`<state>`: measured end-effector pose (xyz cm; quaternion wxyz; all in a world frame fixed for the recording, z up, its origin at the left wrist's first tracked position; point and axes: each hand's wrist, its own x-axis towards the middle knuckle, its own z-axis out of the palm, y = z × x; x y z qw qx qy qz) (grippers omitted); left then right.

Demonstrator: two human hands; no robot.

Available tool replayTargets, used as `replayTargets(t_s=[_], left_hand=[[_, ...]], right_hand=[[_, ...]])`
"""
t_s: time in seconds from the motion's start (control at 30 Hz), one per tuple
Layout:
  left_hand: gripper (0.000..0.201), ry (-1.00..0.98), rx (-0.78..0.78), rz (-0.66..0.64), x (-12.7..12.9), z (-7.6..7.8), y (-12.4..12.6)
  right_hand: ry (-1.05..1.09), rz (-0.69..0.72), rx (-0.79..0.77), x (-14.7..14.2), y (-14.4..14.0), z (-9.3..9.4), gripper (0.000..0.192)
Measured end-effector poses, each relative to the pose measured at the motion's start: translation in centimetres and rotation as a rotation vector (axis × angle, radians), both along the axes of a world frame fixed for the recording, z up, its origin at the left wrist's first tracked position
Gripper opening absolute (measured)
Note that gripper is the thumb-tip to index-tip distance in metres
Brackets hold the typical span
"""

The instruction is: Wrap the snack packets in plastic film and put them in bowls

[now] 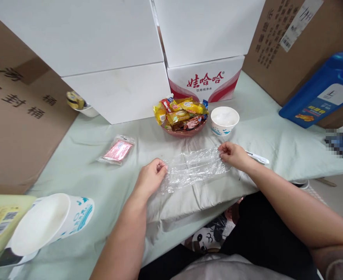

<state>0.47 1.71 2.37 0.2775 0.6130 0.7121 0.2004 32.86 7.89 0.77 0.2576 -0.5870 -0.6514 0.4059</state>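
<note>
Hands held the sheet of clear plastic wrap (193,168) by its two ends: the left hand (151,179) was closed in a pinch on the near-left edge, the right hand (232,154) pinched the far-right edge, and the film lay stretched between them, wrinkled, flat against the pale green cloth of the bench (81,171). Just beyond it stood a white paper bowl (224,120), upright, beside a pink dish of wrapped snacks (183,113). A small pink packet (117,151) lay to the left, apart from the film, and a white pen-like object (257,157) lay touching or just behind the right wrist. By my reading, the wrap was being spread and smoothed, and the film was not yet lifted. Any next move would call for even tension at both ends, since film this thin looked ready to cling to itself and bunch.
</note>
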Motion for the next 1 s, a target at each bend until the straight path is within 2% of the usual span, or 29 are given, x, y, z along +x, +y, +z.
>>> replayTargets(t_s=[0.13,0.27,0.43,0.5,0.6,1.0], left_hand=[[0.023,-0.013,0.001,-0.004,0.0,-0.1,0.0],[0.015,0.047,0.039,-0.033,0.2,0.0,-0.1],[0.009,0.081,0.051,-0.034,0.5,0.4,-0.1],[0.008,0.089,0.044,-0.035,0.6,0.4,-0.1],[0.007,0.090,0.039,-0.041,0.5,0.4,0.0],[0.008,0.057,0.018,-0.063,0.5,0.2,0.0]], right_hand=[[-0.066,0.041,0.090,0.1,-0.3,0.2,0.035],[-0.106,0.041,0.099,-0.1,-0.5,0.6,0.040],[0.006,-0.021,0.013,-0.4,-0.3,0.4,0.023],[0.020,-0.045,0.032,-0.4,-0.1,0.3,0.015],[0.016,-0.114,0.109,-0.3,0.1,0.2,0.014],[0.416,-0.325,-0.006,-0.8,0.6,0.7,0.025]])
